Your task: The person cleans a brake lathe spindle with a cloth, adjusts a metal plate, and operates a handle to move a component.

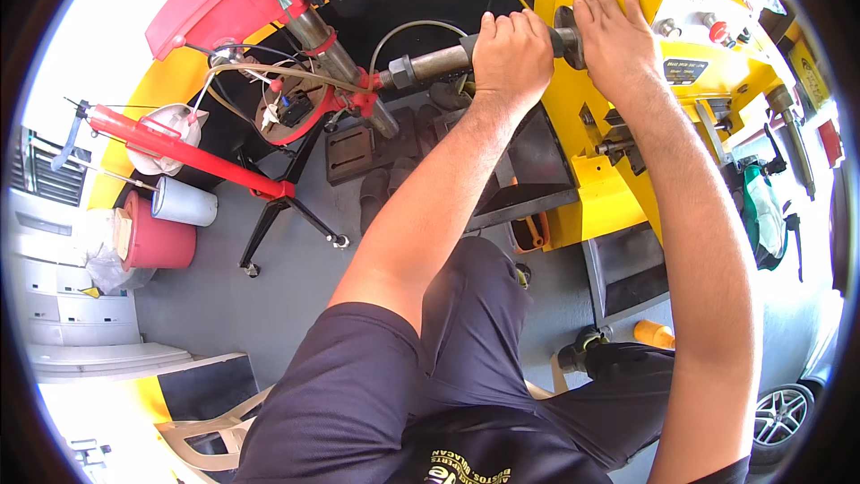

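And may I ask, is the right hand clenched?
No, the right hand is open and outstretched, while the left hand curls around the metal shaft.

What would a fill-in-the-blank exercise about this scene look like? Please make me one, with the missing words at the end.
1. The hand closed around the metal shaft is the person's ____ one.
2. The machine housing next to the flat, outstretched hand is mostly ____.
3. The multi-spoke car wheel shows near the picture's lower ____ corner.
4. The long slanting tube above the pink tub is painted ____.

Missing words: left; yellow; right; red.
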The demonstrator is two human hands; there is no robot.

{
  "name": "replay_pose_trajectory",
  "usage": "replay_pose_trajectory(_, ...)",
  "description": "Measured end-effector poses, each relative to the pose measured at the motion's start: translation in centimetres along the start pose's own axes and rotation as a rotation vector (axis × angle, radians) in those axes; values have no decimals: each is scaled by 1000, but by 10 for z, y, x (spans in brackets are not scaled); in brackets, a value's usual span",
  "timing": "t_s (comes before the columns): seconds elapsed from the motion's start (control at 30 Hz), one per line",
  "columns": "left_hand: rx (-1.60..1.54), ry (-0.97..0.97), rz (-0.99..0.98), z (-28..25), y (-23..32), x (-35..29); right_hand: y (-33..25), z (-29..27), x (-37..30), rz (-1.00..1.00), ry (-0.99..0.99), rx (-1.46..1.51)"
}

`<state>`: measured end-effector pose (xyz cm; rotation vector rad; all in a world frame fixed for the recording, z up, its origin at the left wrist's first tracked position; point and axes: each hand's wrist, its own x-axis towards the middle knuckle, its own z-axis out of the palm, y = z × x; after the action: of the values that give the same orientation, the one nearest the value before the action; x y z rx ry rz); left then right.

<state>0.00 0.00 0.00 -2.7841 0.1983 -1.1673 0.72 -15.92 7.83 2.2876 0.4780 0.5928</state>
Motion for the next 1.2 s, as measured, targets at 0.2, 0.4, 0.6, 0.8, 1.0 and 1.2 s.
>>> replay_pose_trajectory(0.2,-64,210,159,-32,-55,-37,-3,7,-4,17,76,49)
replay_pose_trajectory(0.4,56,235,88,5,9,-14,-12,-10,-1,3,23,26)
replay_pose_trajectory(0.6,-15,148,74,-10,2,-29,4,4,-11,3,0,-25)
replay_pose_trajectory(0.8,-34,150,32,-9,-15,-41,-12,-9,-2,-11,-5,-23)
replay_pose_trajectory(1.0,-27,88,177,-15,-8,-30,5,-5,-11,-15,-26,-56)
replay_pose_trajectory(1.2,-3,130,161,-14,-35,-42,-8,-30,-6,-49,-36,-88)
